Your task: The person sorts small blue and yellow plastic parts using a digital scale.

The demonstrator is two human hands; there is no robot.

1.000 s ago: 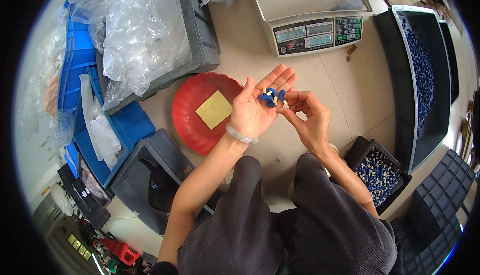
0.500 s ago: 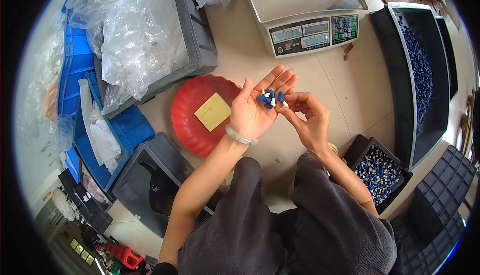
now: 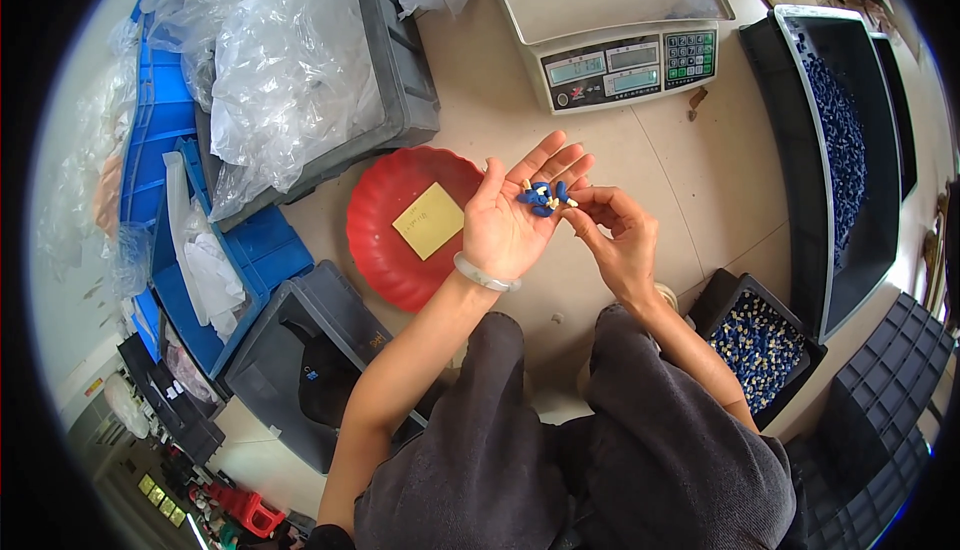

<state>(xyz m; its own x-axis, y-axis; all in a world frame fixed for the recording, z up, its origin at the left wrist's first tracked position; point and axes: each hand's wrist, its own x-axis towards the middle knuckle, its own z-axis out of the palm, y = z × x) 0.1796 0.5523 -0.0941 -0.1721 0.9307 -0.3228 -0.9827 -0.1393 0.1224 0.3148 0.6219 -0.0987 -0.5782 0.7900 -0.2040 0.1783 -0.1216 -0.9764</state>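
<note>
Lying loose toward the right edge of the upturned left hand, small blue-and-cream pieces could roll onto the floor if it tips; its fingers are spread, while the right hand has fingers pinching one piece.

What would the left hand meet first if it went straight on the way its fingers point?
Probably the scale, whose front lies ahead of the left hand in the picture; relative height is unclear, so the hand might pass above it.
</note>
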